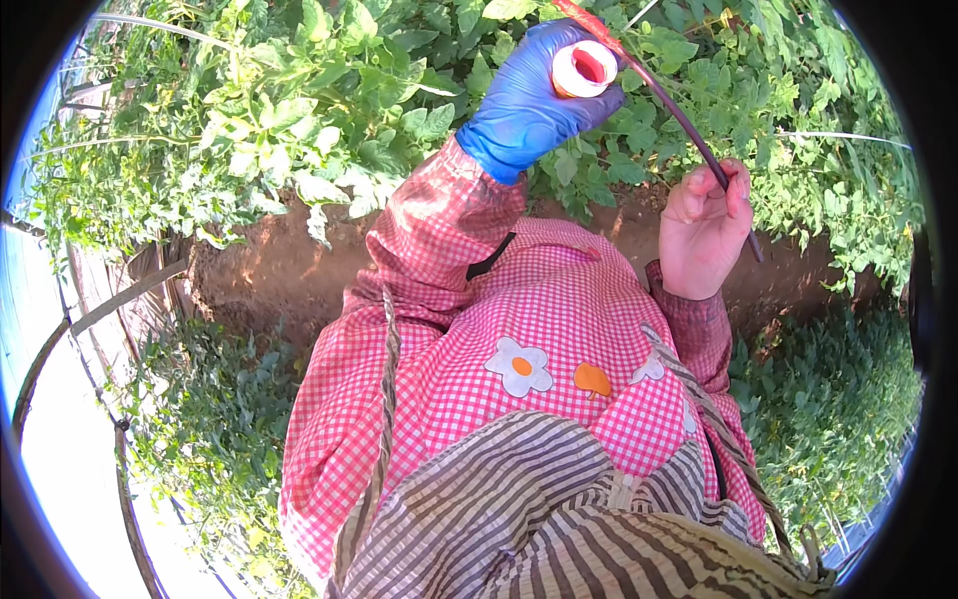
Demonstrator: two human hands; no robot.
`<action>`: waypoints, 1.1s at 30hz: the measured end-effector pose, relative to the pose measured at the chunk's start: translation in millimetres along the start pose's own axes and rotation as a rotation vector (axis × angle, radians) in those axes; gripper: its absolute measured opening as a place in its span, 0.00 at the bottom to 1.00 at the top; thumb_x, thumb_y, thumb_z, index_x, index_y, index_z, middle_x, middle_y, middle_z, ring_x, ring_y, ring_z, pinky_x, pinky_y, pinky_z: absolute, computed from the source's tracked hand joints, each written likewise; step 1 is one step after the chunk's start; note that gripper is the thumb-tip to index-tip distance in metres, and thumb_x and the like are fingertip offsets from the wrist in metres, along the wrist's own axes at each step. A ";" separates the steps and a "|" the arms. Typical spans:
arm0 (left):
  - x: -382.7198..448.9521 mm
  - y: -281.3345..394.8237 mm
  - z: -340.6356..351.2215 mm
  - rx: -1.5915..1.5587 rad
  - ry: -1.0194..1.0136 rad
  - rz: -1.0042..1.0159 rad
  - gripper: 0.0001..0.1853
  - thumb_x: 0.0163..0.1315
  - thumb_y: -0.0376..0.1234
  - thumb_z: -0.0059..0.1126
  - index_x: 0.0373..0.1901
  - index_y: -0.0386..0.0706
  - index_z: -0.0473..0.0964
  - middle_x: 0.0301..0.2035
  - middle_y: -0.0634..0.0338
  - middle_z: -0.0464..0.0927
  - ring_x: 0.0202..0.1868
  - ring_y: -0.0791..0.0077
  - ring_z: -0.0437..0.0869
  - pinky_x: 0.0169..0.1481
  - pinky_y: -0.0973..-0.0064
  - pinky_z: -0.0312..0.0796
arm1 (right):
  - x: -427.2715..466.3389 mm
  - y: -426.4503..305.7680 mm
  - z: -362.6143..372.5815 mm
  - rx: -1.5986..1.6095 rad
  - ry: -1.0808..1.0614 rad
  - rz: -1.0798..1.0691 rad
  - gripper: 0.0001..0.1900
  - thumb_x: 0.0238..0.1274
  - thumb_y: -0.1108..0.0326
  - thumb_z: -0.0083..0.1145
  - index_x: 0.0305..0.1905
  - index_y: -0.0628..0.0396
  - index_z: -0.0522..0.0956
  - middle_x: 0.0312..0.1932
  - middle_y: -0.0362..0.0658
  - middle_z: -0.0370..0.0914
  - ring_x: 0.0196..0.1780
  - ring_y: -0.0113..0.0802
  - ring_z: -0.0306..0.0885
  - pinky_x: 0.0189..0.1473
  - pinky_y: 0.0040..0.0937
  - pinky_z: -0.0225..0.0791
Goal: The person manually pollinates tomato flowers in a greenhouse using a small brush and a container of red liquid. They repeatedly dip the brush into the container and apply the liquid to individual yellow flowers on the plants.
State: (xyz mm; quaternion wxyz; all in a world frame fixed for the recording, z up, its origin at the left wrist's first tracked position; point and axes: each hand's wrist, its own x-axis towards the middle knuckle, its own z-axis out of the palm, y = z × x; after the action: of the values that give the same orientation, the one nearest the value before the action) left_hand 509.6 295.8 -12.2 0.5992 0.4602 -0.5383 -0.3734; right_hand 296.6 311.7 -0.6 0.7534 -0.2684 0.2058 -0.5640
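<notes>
In a blue disposable glove, my left hand (528,101) grips a small white open-topped container (585,69). Red paint or liquid coats its inside. My bare right hand (707,224) holds a thin dark-handled stick, likely a brush (666,101), between thumb and fingers, with reddish stains on the fingertips. The stick slants up and left past the container's rim, and its far end is bright red and runs out of the top of the picture. Leafy green plants, which look like tomato plants (284,112), stand just beyond both hands.
A strip of bare brown soil (254,262) lies between the plant rows. More foliage (823,397) grows behind me on both sides. Bent wooden poles (127,299) and pale sheeting (67,464) stand at the left. White strings (838,136) cross the plants. My pink checked smock (464,359) fills the middle.
</notes>
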 end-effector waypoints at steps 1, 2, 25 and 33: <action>-0.2 -2.8 0.1 -0.003 0.019 0.001 0.20 0.48 0.30 0.73 0.41 0.41 0.74 0.35 0.63 0.76 0.39 0.76 0.78 0.47 0.77 0.73 | -0.5 -2.9 1.1 0.012 -0.005 0.004 0.12 0.71 0.59 0.47 0.49 0.56 0.71 0.32 0.45 0.79 0.31 0.30 0.71 0.31 0.25 0.64; -0.9 -7.2 0.6 -0.006 0.037 0.002 0.19 0.48 0.30 0.73 0.41 0.41 0.75 0.35 0.63 0.76 0.39 0.76 0.78 0.46 0.77 0.73 | -1.1 -4.5 1.6 0.024 -0.010 0.008 0.12 0.71 0.60 0.47 0.48 0.56 0.71 0.32 0.45 0.79 0.30 0.30 0.71 0.30 0.25 0.64; -5.9 -10.9 0.0 -0.121 -0.042 -0.094 0.22 0.50 0.19 0.66 0.46 0.43 0.72 0.39 0.64 0.76 0.40 0.77 0.78 0.47 0.78 0.74 | -3.2 20.7 4.6 -0.088 -0.034 -0.109 0.10 0.70 0.67 0.47 0.50 0.59 0.71 0.38 0.52 0.79 0.34 0.31 0.75 0.36 0.28 0.69; -1.8 -5.7 -1.6 -0.034 0.024 -0.054 0.17 0.48 0.28 0.69 0.42 0.41 0.76 0.40 0.57 0.78 0.43 0.67 0.80 0.50 0.72 0.73 | -5.2 20.3 3.3 -0.232 -0.089 -0.204 0.10 0.67 0.71 0.50 0.50 0.61 0.73 0.40 0.54 0.79 0.35 0.33 0.76 0.40 0.30 0.71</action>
State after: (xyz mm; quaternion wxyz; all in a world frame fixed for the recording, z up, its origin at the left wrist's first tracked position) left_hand 511.1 296.0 -18.1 0.6030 0.4686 -0.5121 -0.3930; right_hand 312.2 321.7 -10.9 0.6646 -0.3979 0.2075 -0.5974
